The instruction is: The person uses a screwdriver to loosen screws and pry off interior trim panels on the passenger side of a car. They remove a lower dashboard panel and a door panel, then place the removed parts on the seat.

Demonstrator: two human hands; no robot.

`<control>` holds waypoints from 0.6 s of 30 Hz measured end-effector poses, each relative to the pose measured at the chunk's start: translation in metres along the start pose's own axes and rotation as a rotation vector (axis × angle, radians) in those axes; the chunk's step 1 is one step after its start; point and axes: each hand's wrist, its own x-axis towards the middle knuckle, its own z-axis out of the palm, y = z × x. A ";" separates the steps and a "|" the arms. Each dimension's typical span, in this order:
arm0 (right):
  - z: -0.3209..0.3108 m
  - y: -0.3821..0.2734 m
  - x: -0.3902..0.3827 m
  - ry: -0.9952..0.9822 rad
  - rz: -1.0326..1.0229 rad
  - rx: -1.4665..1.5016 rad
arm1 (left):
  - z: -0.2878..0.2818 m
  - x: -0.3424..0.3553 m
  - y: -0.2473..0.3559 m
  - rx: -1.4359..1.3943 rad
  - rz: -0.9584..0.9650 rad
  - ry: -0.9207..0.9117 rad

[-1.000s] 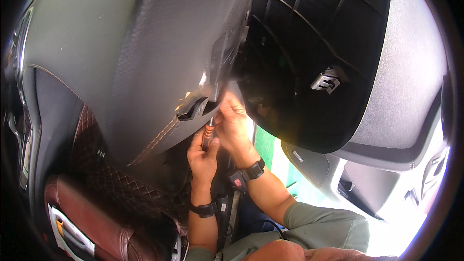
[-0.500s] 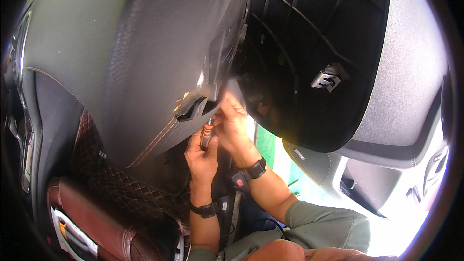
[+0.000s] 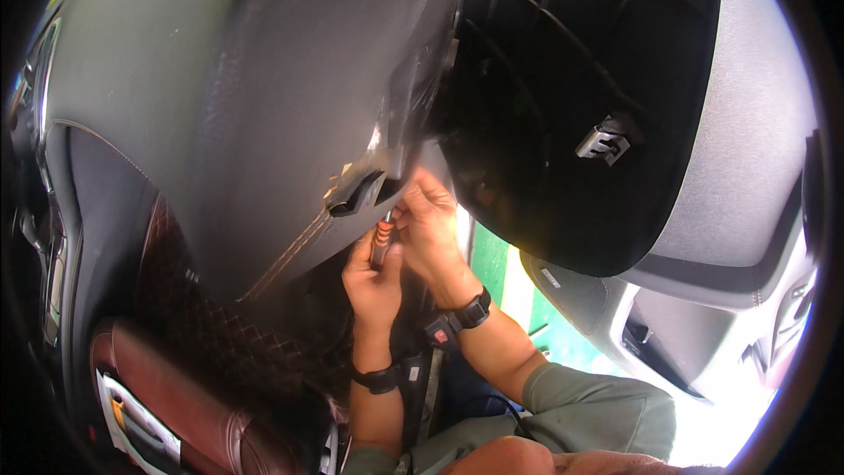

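Observation:
My left hand [image 3: 373, 286] grips a small tool with an orange-and-grey handle [image 3: 382, 241], held upright below the lower edge of the dark stitched dashboard [image 3: 264, 123]. My right hand [image 3: 429, 224] sits just right of it, fingers curled near the tool's metal shaft at the panel's end; whatever they pinch is too small to make out. Above the hands, the dash has an opening [image 3: 356, 196] with a dark bracket inside and ragged tan edges along the stitching.
A black ribbed panel [image 3: 580, 53] with a metal clip [image 3: 604, 142] hangs at upper right. The car door [image 3: 756, 105] stands open on the right, green floor [image 3: 494, 268] below. A maroon padded seat or armrest [image 3: 176, 369] lies lower left, quilted mat [image 3: 211, 317] behind it.
The whole view has shifted slightly. Both my hands keep almost the same grip at the dash edge, and the tool stays in my left hand.

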 end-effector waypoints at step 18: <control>-0.002 0.007 0.007 0.033 -0.074 -0.094 | -0.005 -0.005 -0.007 -0.706 -0.526 0.047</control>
